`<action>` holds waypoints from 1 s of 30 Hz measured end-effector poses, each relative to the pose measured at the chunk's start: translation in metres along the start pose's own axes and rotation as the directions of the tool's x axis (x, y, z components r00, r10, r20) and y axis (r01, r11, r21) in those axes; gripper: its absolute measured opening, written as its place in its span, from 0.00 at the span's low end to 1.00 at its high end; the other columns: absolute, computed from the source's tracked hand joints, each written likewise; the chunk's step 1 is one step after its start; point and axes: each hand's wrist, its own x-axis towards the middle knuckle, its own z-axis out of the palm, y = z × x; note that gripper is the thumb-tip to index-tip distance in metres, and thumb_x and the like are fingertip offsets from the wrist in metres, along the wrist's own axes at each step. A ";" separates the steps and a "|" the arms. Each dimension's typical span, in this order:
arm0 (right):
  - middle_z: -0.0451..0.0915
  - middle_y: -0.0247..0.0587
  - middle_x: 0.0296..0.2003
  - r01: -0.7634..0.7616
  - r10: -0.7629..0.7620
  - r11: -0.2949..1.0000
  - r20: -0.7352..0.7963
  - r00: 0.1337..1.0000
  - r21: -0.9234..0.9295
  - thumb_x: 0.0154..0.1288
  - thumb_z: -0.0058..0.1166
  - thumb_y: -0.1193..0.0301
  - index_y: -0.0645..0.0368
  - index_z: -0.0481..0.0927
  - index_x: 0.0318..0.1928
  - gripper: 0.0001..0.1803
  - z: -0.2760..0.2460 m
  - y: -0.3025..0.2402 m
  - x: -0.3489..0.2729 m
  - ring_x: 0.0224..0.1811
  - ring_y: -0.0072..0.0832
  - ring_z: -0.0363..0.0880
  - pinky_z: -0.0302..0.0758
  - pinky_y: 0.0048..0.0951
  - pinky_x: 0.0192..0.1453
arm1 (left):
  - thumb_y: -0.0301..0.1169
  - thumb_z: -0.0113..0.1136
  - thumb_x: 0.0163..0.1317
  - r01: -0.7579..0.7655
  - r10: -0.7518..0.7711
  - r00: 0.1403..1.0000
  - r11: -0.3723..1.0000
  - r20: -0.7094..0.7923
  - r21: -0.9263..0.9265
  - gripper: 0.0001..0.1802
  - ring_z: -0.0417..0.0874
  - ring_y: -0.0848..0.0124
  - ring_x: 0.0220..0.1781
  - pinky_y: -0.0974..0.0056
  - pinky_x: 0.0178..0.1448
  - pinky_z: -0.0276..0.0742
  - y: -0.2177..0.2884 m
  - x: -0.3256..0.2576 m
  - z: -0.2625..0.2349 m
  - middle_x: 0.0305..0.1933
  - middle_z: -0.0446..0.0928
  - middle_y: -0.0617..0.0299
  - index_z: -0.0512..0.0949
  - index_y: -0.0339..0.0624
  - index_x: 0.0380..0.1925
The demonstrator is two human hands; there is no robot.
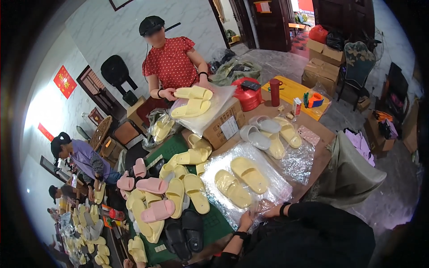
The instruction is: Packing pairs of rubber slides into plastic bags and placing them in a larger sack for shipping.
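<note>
Two pale yellow slippers, a left one [233, 189] and a right one [250, 175], lie side by side on a stack of clear plastic bags [213, 166] at the table's near side. My left hand [247, 219] and my right hand [265, 207] are close together at the stack's near edge, just below the slippers' heels. Both appear closed on the edge of a plastic bag; the fingertips are partly hidden. Left of the bags, a heap holds yellow slippers [196, 193], pink slippers [157, 211] and black slippers [192, 229] on a green mat [214, 228].
Grey slippers [255, 137] and more yellow slippers [290, 132] sit beyond the bags. A cardboard box [228, 123] stands farther off. Across the table, a person in red [175, 62] holds yellow slippers [192, 109] over plastic. A red cup [275, 92] stands at the far right.
</note>
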 end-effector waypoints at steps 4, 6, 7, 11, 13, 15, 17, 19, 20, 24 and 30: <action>0.67 0.45 0.53 0.049 -0.038 0.996 0.143 0.989 -0.074 0.56 0.44 0.67 0.54 0.73 0.45 0.15 0.003 0.002 0.010 0.56 0.42 0.65 0.65 0.47 0.50 | 0.49 0.54 0.54 0.000 -0.002 1.000 0.989 -0.014 -0.149 0.24 0.75 0.45 0.42 0.50 0.43 0.70 -0.027 0.001 0.006 0.36 0.76 0.42 0.74 0.38 0.38; 0.66 0.42 0.56 0.034 -0.011 0.994 0.208 0.978 -0.107 0.56 0.46 0.65 0.51 0.71 0.50 0.19 0.005 0.004 0.008 0.60 0.40 0.62 0.63 0.48 0.56 | 0.48 0.54 0.54 -0.014 0.008 1.000 0.974 -0.027 -0.225 0.24 0.75 0.45 0.42 0.49 0.44 0.70 -0.035 0.002 0.007 0.36 0.76 0.42 0.74 0.38 0.39; 0.66 0.42 0.56 0.020 0.003 0.994 0.207 0.978 -0.111 0.56 0.46 0.65 0.51 0.71 0.50 0.19 0.006 0.007 0.001 0.60 0.40 0.62 0.63 0.48 0.56 | 0.47 0.54 0.54 -0.029 0.029 1.000 0.989 -0.001 -0.144 0.23 0.75 0.45 0.42 0.49 0.44 0.70 -0.027 0.003 0.006 0.36 0.76 0.42 0.74 0.38 0.39; 0.62 0.42 0.60 -0.031 0.066 0.992 0.292 0.954 -0.122 0.56 0.47 0.64 0.50 0.66 0.57 0.26 0.005 0.012 -0.009 0.64 0.42 0.56 0.57 0.49 0.63 | 0.43 0.55 0.53 -0.016 0.015 0.998 1.000 0.066 0.013 0.20 0.75 0.44 0.40 0.48 0.42 0.70 0.005 -0.004 -0.003 0.34 0.75 0.41 0.74 0.37 0.36; 0.62 0.44 0.60 -0.011 0.050 0.993 0.332 0.942 -0.117 0.55 0.48 0.63 0.51 0.64 0.59 0.29 0.012 0.019 -0.008 0.64 0.44 0.56 0.57 0.49 0.64 | 0.42 0.55 0.52 0.005 -0.008 0.999 0.996 0.031 0.089 0.19 0.75 0.44 0.39 0.48 0.41 0.70 0.009 -0.007 -0.006 0.33 0.75 0.41 0.74 0.36 0.34; 0.62 0.43 0.60 -0.020 0.016 1.000 0.254 0.967 0.014 0.56 0.47 0.64 0.51 0.64 0.59 0.27 0.024 0.027 -0.010 0.64 0.43 0.57 0.56 0.48 0.64 | 0.40 0.55 0.51 0.039 -0.037 0.999 0.987 -0.015 0.153 0.17 0.75 0.44 0.38 0.47 0.41 0.70 0.013 -0.010 -0.010 0.31 0.75 0.41 0.74 0.36 0.31; 0.63 0.44 0.59 0.069 -0.063 0.997 0.194 0.979 -0.024 0.57 0.45 0.64 0.51 0.65 0.58 0.26 0.040 0.041 -0.022 0.63 0.43 0.58 0.57 0.46 0.64 | 0.38 0.55 0.51 0.029 -0.030 0.999 0.991 0.013 0.129 0.15 0.75 0.44 0.37 0.46 0.41 0.69 0.020 -0.012 -0.010 0.30 0.75 0.42 0.74 0.36 0.29; 0.63 0.46 0.59 0.050 -0.053 0.998 0.171 0.984 0.023 0.58 0.43 0.64 0.51 0.66 0.57 0.24 0.055 0.054 -0.029 0.62 0.43 0.59 0.57 0.44 0.64 | 0.38 0.54 0.51 0.004 -0.001 1.000 0.991 -0.023 0.134 0.14 0.75 0.44 0.37 0.46 0.41 0.69 0.030 -0.012 -0.010 0.30 0.75 0.42 0.74 0.37 0.28; 0.63 0.48 0.58 -0.009 -0.007 0.999 0.294 0.956 0.053 0.57 0.43 0.64 0.53 0.66 0.57 0.25 0.045 0.045 -0.023 0.63 0.42 0.58 0.55 0.42 0.64 | 0.37 0.54 0.51 -0.019 0.027 0.999 0.987 -0.046 0.162 0.13 0.75 0.45 0.37 0.47 0.41 0.69 0.027 -0.016 -0.012 0.30 0.75 0.43 0.75 0.37 0.28; 0.68 0.43 0.54 0.075 -0.089 0.992 0.150 0.985 0.098 0.53 0.46 0.64 0.52 0.71 0.49 0.20 0.008 0.029 -0.023 0.62 0.41 0.59 0.52 0.50 0.65 | 0.40 0.52 0.53 -0.028 0.029 1.000 0.980 -0.004 0.198 0.14 0.75 0.46 0.36 0.47 0.41 0.69 0.032 -0.015 -0.014 0.31 0.76 0.45 0.75 0.39 0.29; 0.69 0.44 0.52 0.123 -0.102 0.989 0.239 0.966 -0.077 0.51 0.48 0.65 0.53 0.71 0.49 0.21 0.014 0.028 -0.021 0.59 0.41 0.61 0.57 0.47 0.62 | 0.41 0.50 0.55 -0.085 0.097 0.994 0.974 -0.046 0.212 0.14 0.75 0.47 0.37 0.47 0.40 0.69 0.018 -0.016 -0.006 0.32 0.76 0.46 0.74 0.41 0.31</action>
